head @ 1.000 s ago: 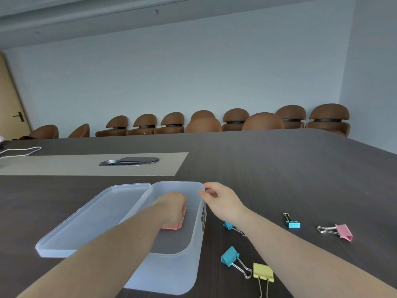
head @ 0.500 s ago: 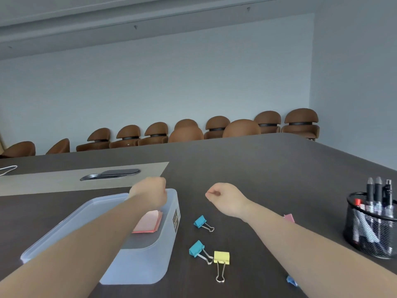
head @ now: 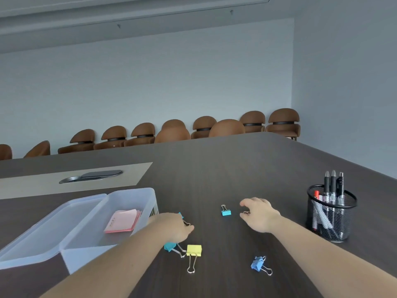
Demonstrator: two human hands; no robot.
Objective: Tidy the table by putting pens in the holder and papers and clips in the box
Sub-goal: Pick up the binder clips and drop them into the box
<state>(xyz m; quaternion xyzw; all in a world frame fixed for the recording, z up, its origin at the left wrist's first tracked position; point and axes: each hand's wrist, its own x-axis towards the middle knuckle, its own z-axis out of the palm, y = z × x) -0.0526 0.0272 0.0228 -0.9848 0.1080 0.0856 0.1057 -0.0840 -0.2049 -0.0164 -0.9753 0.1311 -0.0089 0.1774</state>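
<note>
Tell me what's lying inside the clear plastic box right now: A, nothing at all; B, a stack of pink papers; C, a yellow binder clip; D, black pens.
B: a stack of pink papers lies on the floor of the clear plastic box, with no clips or pens visible inside.

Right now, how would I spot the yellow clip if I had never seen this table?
Find the clear plastic box on the dark table. Just to its right, nearer the person, lie several binder clips. The yellow clip is the only yellow one; its neighbours are blue.

Five binder clips (head: 194, 250), one box (head: 137, 197), one holder (head: 331, 214).
</note>
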